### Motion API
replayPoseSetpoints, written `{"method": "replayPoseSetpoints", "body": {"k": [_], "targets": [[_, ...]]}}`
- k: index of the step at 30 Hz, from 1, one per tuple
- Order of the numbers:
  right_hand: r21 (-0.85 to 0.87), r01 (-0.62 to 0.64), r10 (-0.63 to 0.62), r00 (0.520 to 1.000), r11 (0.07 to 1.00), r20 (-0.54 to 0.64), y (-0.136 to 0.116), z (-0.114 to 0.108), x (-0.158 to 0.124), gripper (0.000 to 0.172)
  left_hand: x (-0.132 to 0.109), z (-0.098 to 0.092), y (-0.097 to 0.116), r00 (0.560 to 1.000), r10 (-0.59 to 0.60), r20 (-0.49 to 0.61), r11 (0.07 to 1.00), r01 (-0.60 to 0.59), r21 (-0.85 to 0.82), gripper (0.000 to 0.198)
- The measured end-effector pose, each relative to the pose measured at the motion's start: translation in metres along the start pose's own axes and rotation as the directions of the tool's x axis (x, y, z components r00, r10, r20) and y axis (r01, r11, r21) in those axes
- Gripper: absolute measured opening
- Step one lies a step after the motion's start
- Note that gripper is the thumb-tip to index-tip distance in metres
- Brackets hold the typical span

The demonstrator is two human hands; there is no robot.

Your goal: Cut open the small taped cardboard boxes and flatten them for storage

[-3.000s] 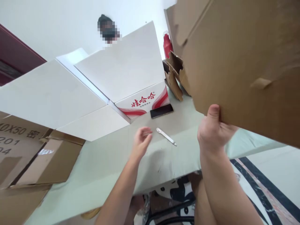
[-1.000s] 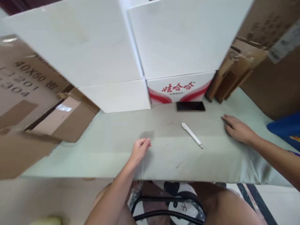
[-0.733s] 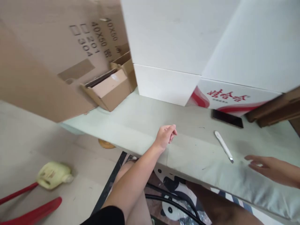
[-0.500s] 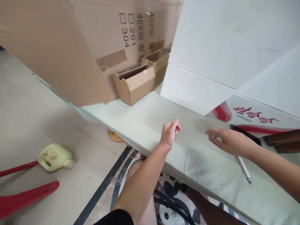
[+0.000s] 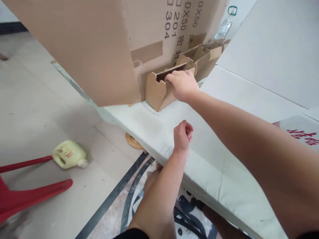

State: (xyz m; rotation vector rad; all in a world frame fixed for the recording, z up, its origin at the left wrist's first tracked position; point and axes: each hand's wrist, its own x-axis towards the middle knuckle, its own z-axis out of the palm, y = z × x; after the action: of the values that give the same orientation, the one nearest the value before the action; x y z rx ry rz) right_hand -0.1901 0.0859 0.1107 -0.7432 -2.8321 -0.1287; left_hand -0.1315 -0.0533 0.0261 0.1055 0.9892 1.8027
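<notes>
My right hand [image 5: 184, 85] reaches across to a small open-topped cardboard box [image 5: 159, 94]. Its fingers curl over the front edge, and the fingertips are hidden inside. That front wall looks bent beneath the hand. Behind it, more small cardboard boxes [image 5: 205, 64] stand in a row against a large printed carton [image 5: 147, 30]. My left hand [image 5: 183, 135] hovers over the pale covered table [image 5: 204, 159], nearer its edge. Its fingers are curled into a loose fist with nothing visible in them.
White boxes [image 5: 271, 43] stand on the right, one with red lettering [image 5: 304, 134]. A clear bottle [image 5: 224, 28] is at the back. On the floor to the left lie a yellow jug [image 5: 69, 154] and red legs [image 5: 40, 196] of some furniture. A round wooden piece [image 5: 133, 141] shows below the table edge.
My right hand has moved left and forward from above the right side of the table to the small cardboard box. My left hand stays curled. The view has shifted left.
</notes>
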Motion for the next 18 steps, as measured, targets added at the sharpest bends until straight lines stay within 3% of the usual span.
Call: {"method": "replayPoseSetpoints", "body": {"k": [2,3,5,7,8,9,11,13,18], "targets": [[-0.045,0.006,-0.007,1.000,0.999,-0.017,0.006,0.003,-0.011,0.027,-0.002,-0.003,0.003,0.982,0.151,-0.112,0.988,-0.150,0.018,0.038],[-0.061,0.013,-0.015,0.999,0.998,-0.041,0.011,0.003,-0.022,0.024,-0.003,-0.005,0.005,0.946,0.276,-0.172,0.961,-0.271,0.053,0.036],[-0.078,0.023,-0.031,0.995,0.997,-0.093,0.025,0.000,-0.050,0.022,-0.006,-0.010,0.011,0.796,0.550,-0.254,0.835,-0.529,0.151,0.033],[-0.091,0.035,-0.048,0.987,0.995,-0.150,0.042,-0.007,-0.086,0.021,-0.009,-0.015,0.018,0.621,0.732,-0.280,0.678,-0.703,0.213,0.030],[-0.100,0.051,-0.069,0.980,0.994,-0.184,0.050,-0.013,-0.107,0.021,-0.009,-0.017,0.021,0.569,0.771,-0.287,0.631,-0.745,0.218,0.031],[-0.115,0.080,-0.104,0.969,0.990,-0.222,0.058,-0.019,-0.129,0.021,-0.009,-0.019,0.023,0.551,0.783,-0.288,0.613,-0.762,0.210,0.031],[-0.154,0.190,-0.227,0.934,0.970,-0.276,0.072,-0.035,-0.174,0.020,-0.008,-0.021,0.025,0.584,0.770,-0.255,0.632,-0.752,0.185,0.033],[-0.198,0.278,-0.327,0.901,0.940,-0.285,0.081,-0.052,-0.219,0.022,-0.005,-0.019,0.021,0.658,0.734,-0.171,0.679,-0.713,0.174,0.033],[-0.204,0.260,-0.308,0.916,0.944,-0.258,0.088,-0.093,-0.318,0.024,0.002,0.000,-0.007,0.794,0.596,0.119,0.765,-0.607,0.216,0.033]]}}
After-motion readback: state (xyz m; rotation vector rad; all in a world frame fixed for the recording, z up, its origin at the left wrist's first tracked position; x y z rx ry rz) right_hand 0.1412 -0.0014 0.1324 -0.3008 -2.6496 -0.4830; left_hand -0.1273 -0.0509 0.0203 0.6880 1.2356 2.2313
